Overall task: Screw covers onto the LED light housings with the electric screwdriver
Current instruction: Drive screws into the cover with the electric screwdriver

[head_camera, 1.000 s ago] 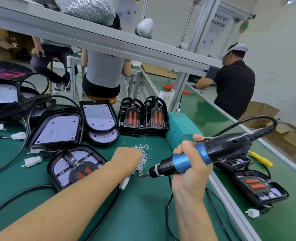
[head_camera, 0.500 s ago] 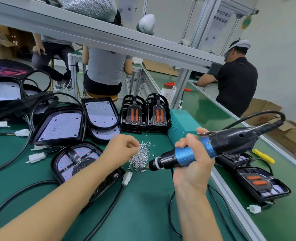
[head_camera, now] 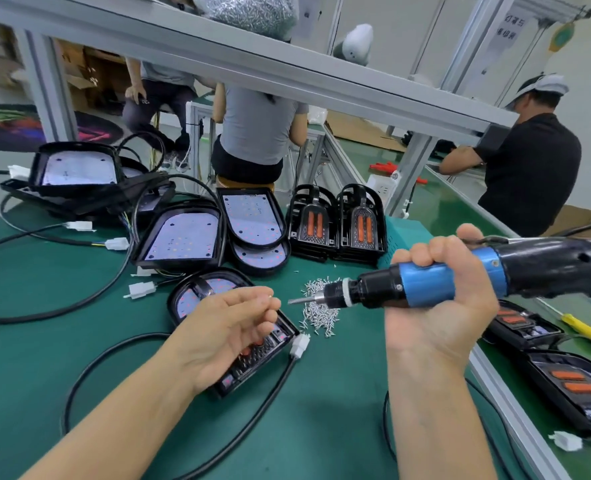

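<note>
Midway through assembly: a screw is being brought to the driver tip.

Left hand [head_camera: 231,327] pinches a small screw; right hand [head_camera: 439,299] grips the electric screwdriver [head_camera: 425,284]. One covered housing [head_camera: 200,292] lies mid-bench, apparently unscrewed; uncovered housings [head_camera: 183,237] wait toward the far edge.

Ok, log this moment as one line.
left hand: pinching screw | right hand: gripping screwdriver | bit near screw | housing underneath

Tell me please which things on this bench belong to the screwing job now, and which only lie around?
In use: electric screwdriver gripped by right hand; left hand pinching a small screw; screw pile; LED light housing under the left hand.

Lying about: yellow screwdriver; teal box; white connector.
</note>
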Available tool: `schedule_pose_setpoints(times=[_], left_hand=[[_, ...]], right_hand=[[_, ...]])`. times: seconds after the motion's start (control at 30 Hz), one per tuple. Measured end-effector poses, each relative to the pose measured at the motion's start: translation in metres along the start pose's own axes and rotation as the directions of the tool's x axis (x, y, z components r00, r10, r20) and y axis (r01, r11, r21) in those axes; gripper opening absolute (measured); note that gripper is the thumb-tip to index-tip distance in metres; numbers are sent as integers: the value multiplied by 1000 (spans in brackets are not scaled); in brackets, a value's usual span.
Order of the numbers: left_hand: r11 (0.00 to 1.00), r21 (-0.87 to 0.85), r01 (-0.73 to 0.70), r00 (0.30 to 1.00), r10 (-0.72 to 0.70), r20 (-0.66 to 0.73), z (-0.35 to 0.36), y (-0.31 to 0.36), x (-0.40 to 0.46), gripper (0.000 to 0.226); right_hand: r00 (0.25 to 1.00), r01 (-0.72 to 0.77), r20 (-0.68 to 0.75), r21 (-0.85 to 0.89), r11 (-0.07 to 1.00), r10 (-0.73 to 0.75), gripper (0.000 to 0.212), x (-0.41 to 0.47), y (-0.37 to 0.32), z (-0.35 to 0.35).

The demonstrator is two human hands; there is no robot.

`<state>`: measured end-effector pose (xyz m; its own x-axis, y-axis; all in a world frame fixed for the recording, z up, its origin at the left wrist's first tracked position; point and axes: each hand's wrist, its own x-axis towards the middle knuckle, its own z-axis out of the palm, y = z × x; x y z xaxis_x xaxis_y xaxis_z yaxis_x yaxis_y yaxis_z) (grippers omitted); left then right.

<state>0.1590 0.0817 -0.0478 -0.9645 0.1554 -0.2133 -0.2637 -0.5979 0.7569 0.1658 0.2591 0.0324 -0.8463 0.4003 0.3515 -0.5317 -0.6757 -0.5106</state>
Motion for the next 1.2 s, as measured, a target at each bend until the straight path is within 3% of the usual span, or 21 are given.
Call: schedule_pose_setpoints(times=[0.17, 0.57, 0.63, 0.7, 0.8, 0.9, 1.0, 1.1, 1.2], left_hand=[[1000, 14, -6, 1000, 6, 15, -9, -1, -12, 10], [997, -40, -61, 998, 61, 3, -22, 0, -28, 10], [995, 5, -99, 995, 99, -10, -28, 1, -33, 9], [968, 177, -178, 980, 190, -51, -38, 4, -37, 6], [800, 536, -270, 918, 382, -107, -58, 9, -40, 13], [551, 786, -281, 883, 470, -14, -72, 6, -45, 17], [304, 907, -291, 850, 518, 99, -76, -4, -48, 25], [208, 918, -337, 826, 534, 182, -75, -11, -47, 25], [192, 918, -346, 811, 554, 190, -74, -15, -45, 21]], right_hand=[[1000, -28, 15, 18, 999, 27, 23, -5, 8, 11], [993, -104, 52, 1, 995, 104, 24, -23, 25, 24], [991, -119, 60, 0, 993, 119, 24, -26, 29, 25], [988, -135, 74, -13, 991, 136, 24, -29, 33, 24], [984, -142, 98, -76, 987, 149, 25, -36, 41, 20], [977, -154, 122, -156, 976, 174, 27, -44, 49, 12], [969, -160, 151, -232, 959, 198, 29, -51, 57, 5], [963, -142, 179, -305, 942, 203, 30, -56, 62, 1], [959, -121, 201, -353, 928, 201, 29, -57, 66, 1]])
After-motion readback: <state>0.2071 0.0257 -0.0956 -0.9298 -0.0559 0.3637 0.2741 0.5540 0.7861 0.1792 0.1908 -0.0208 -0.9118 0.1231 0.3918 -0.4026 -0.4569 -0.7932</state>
